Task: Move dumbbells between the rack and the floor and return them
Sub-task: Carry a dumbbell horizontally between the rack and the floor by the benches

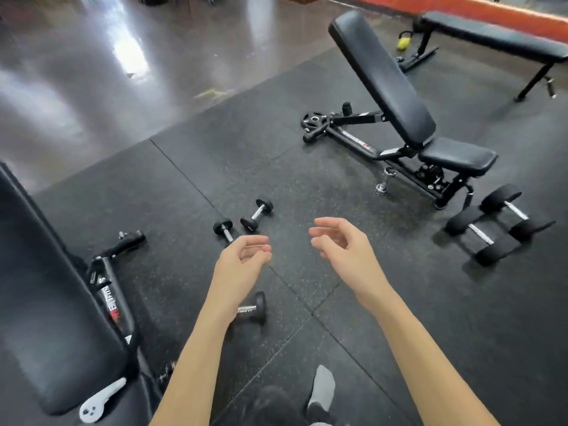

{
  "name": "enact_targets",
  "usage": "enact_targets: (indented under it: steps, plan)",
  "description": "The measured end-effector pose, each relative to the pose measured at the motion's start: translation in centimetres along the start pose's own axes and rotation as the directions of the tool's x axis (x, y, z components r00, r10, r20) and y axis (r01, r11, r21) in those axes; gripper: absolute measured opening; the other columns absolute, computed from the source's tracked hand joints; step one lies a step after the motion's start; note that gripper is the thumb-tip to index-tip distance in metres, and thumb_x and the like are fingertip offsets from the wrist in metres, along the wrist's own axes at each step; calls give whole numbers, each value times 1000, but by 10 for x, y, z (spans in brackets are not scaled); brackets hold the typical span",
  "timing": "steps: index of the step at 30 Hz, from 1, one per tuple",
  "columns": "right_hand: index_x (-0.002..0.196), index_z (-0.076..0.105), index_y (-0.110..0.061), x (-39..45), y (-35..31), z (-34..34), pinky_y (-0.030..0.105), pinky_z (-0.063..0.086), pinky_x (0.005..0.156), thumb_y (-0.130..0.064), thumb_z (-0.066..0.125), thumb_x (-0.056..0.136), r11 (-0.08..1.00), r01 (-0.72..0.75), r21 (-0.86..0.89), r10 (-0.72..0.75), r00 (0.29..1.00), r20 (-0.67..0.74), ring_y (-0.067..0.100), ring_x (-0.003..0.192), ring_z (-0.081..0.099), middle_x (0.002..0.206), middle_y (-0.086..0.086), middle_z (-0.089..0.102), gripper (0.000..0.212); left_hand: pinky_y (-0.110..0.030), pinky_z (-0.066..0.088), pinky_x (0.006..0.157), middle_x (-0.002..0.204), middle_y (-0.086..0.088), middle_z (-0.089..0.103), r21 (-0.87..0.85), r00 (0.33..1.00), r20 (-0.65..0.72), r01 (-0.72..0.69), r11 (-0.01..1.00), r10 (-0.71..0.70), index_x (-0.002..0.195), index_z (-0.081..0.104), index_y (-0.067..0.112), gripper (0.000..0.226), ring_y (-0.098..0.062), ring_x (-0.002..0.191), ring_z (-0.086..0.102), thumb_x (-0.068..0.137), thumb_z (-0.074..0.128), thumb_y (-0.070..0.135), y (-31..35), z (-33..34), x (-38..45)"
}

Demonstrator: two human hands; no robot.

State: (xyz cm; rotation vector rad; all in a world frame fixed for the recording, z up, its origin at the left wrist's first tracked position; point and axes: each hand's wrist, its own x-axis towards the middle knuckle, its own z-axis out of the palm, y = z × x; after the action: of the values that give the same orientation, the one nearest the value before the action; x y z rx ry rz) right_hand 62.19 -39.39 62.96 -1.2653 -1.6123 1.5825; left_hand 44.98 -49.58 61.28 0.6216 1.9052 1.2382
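Three small dumbbells lay on the black rubber floor (pixel 307 186) close to the hands: one (pixel 257 211) just beyond the left hand (pixel 238 262), a second (pixel 224 229) partly hidden behind that hand's fingers, and a third (pixel 255 307) beside the left forearm. Two larger dumbbells (pixel 491 229) lay together well off to the right of the right hand (pixel 342 247). Both hands hovered over the floor with fingers loosely curled, holding nothing and touching no dumbbell. Beyond the right hand stood an inclined bench (pixel 396 87), with a small chrome dumbbell (pixel 384 181) at its frame. Another bench pad (pixel 52 302) lay left of the left arm.
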Motion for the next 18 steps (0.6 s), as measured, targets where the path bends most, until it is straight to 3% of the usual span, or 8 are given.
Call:
enact_targets:
  steps: [7, 12, 14, 18]
  plan:
    - [111, 71, -34, 194, -41, 16, 33, 55, 97, -12, 69, 92, 999, 14, -45, -9, 995, 102, 3, 100, 70, 108, -14, 78, 29, -39, 56, 99, 99, 14, 80, -66, 996, -77, 40, 997, -45, 106, 75, 31, 27, -5, 101, 72, 92, 69, 9, 48, 20, 167]
    - [116, 70, -30, 325, -67, 35, 22, 51, 89, -11, 68, 93, 998, 15, -60, -8, 993, 118, -9, 87, 66, 110, -13, 77, 30, -26, 54, 82, 100, 12, 80, -120, 996, -90, 9, 993, -20, 105, 75, 30, 27, -11, 100, 73, 92, 67, 7, 88, 23, 299]
    - [116, 70, -29, 370, -81, 41, 24, 52, 88, -11, 66, 93, 998, -3, -69, 12, 992, 124, -8, 82, 66, 109, -12, 78, 31, -28, 55, 84, 99, 14, 80, -124, 994, -106, 20, 992, -34, 105, 74, 30, 26, -10, 99, 74, 93, 67, 8, 107, 21, 344]
    - [115, 70, -33, 456, -110, 56, 31, 55, 98, -12, 66, 93, 995, -9, -100, 26, 986, 164, -1, 96, 70, 109, -14, 77, 30, -33, 56, 93, 102, 12, 79, -132, 987, -149, 39, 990, -58, 106, 74, 31, 26, -10, 103, 73, 92, 67, 10, 133, 16, 420]
